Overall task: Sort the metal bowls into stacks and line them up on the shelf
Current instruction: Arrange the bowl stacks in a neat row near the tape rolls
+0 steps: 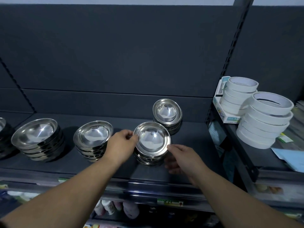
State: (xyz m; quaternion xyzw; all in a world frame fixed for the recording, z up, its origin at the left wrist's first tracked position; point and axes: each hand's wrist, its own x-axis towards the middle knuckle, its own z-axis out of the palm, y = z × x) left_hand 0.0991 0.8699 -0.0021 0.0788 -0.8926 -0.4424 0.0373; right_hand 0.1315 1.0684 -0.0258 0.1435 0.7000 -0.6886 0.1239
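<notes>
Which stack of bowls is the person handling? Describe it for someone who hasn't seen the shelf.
On the dark shelf, left of the white tape rolls, find the front stack of small bowls. Unlike its neighbours, both hands touch it: left hand on its rim, right hand beside it.

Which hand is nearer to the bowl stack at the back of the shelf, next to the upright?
The right hand, though only slightly. It sits in front of the back stack, below and a little right. The left hand is farther left, on the far side of the front stack that both hands flank.
</notes>
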